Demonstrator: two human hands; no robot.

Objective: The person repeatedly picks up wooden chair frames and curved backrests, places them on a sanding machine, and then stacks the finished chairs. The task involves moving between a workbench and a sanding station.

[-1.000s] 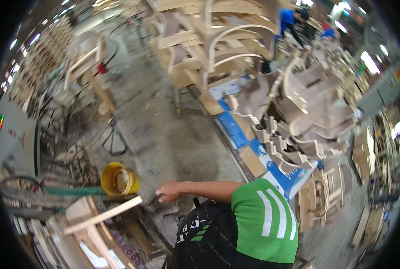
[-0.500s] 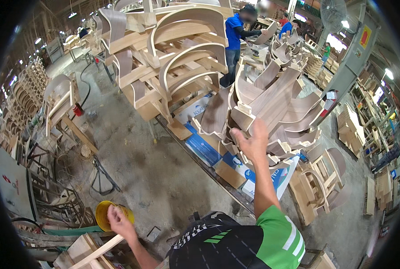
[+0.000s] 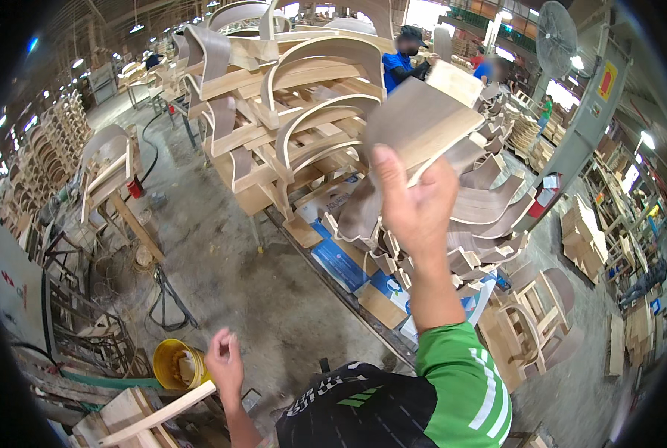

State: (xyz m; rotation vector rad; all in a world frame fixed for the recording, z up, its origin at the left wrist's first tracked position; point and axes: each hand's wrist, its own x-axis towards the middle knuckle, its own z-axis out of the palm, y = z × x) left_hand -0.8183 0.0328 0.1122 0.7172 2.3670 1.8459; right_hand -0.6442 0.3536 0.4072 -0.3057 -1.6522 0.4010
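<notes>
My right hand (image 3: 419, 205) is closed on the lower edge of a curved wooden chair-back panel (image 3: 419, 119), its thumb on the dark veneered face. The panel is lifted above a pile of similar curved panels (image 3: 490, 198) and is somewhat blurred. Fingers on its far side are hidden. Low on the left, my left hand (image 3: 225, 366) is raised with loosely bent fingers and nothing visible in them. Beside it on the floor stands a yellow bucket (image 3: 171, 366) with something brownish inside.
Wooden chair frames (image 3: 303, 112) are stacked high beyond the table. Flattened blue and white cardboard (image 3: 337, 257) covers the tabletop. Another chair frame (image 3: 531, 321) stands at the right. Lower left are wooden pieces (image 3: 147, 418). A person in blue (image 3: 397, 71) stands behind the pile.
My right hand has taken hold of a curved panel and raised it from the pile. My left hand has shifted right, away from the bucket. The view has tilted slightly.
</notes>
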